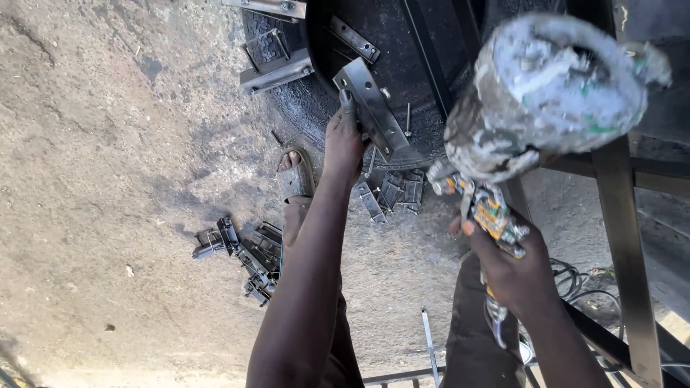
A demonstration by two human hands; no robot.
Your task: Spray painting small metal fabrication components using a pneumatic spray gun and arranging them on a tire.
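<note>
Dusty concrete ground [108, 144] fills the view; a black tyre [309, 108] at top carries a dark round metal piece [402, 65]. A paint-caked spray gun [503, 129] with big cup is up right, right hand [514, 269] wrapped tight round its handle. Left hand [343, 140] reaches up, fingers pinching a grey metal bracket [370, 108] lying on the dark piece. More brackets [244, 255] heaped on the ground left of the legs, sandalled foot [295, 172] near the tyre

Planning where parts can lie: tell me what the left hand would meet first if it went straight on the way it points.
The left hand already grips a metal bracket; straight beyond lies the black round surface, probably next, though depth is unclear.
</note>
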